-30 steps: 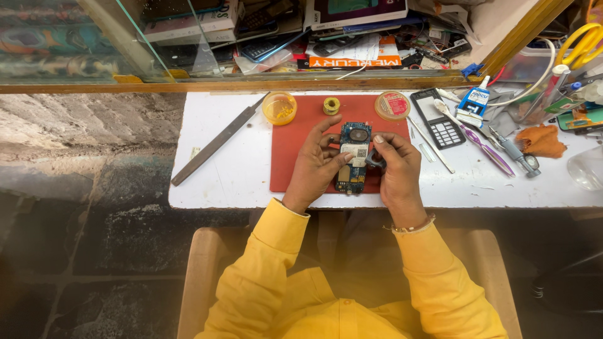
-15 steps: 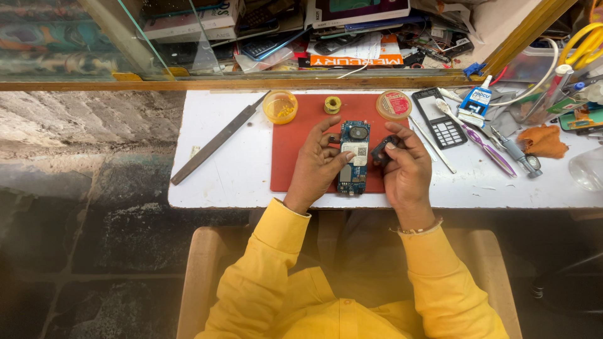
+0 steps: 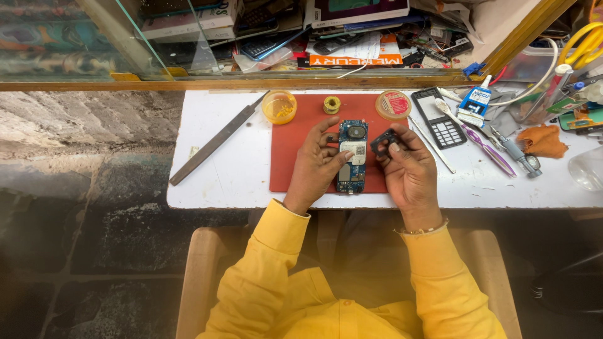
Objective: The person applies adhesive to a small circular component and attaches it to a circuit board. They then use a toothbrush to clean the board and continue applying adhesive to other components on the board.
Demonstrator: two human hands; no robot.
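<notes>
- The opened phone (image 3: 352,157), a blue circuit board with its metal shields bare, lies on the red mat (image 3: 295,150); its left edge is partly hidden under the fingers of the left hand (image 3: 317,164).
- The left hand rests on the mat with its fingers curled against the phone's side, steadying it (how firmly it presses cannot be told).
- The right hand (image 3: 408,169) is just right of the phone, at the mat's right edge, and pinches a small dark part (image 3: 383,143) between thumb and fingertips; the part is mostly covered by those fingers, so its shape is hard to read.
- At the mat's far edge stand a yellow round dish (image 3: 279,107), a small yellow spool (image 3: 331,104) and a flat round tin with a red label (image 3: 393,105), all clear of both hands.
- Left of the mat a long metal file (image 3: 217,141) lies slantwise on the white counter (image 3: 239,179).
- Right of the mat lie a black phone keypad frame (image 3: 440,122), a thin white rod (image 3: 430,144), a purple-handled tool (image 3: 480,141) and a glue bottle with a blue label (image 3: 472,103).
- Further right from the mat, an orange rag (image 3: 541,139) and yellow-handled scissors (image 3: 581,44) run to the frame's edge, cut off in part.
- Beyond the mat a glass pane (image 3: 94,37) blurs the clutter behind it.
</notes>
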